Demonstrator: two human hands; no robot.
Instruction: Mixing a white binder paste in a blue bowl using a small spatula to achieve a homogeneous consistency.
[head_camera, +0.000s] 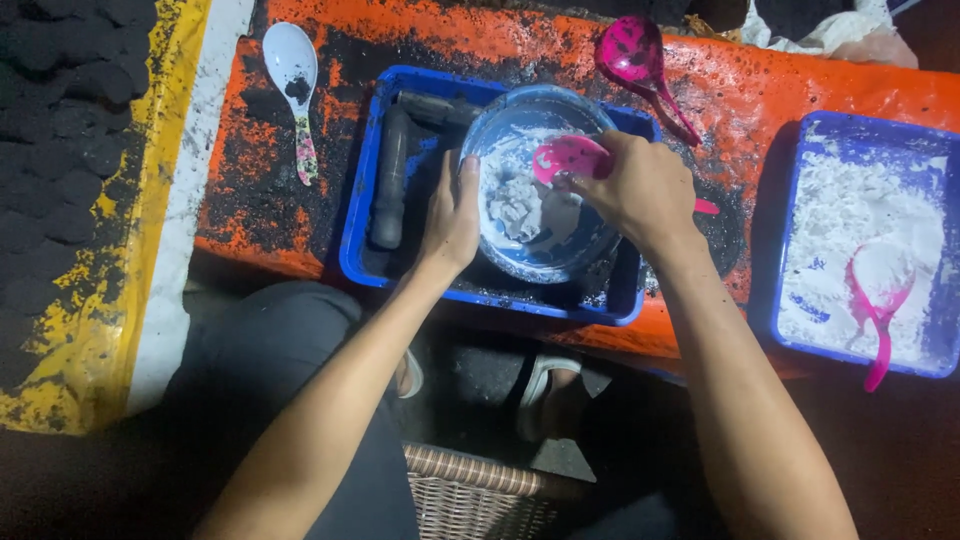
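Orange and smeared with black powder, the surface (800, 90) carries a blue tray (356, 235) at the centre. Inside this tray sits a round blue bowl (520, 110) with white paste, and a dark cylinder (390, 180) lies at 9 o'clock from the bowl. The left hand (450, 215) is pressed flat on the bowl's rim. The right hand (640, 185) is closed on a pink spoon (568, 158) that dips into the paste. At 3 o'clock, well apart, a second blue tray (800, 150) holds white powder and a pink scoop (880, 300). A white spoon (292, 70) lies at 10 o'clock, a magenta ladle (635, 55) at 1 o'clock.
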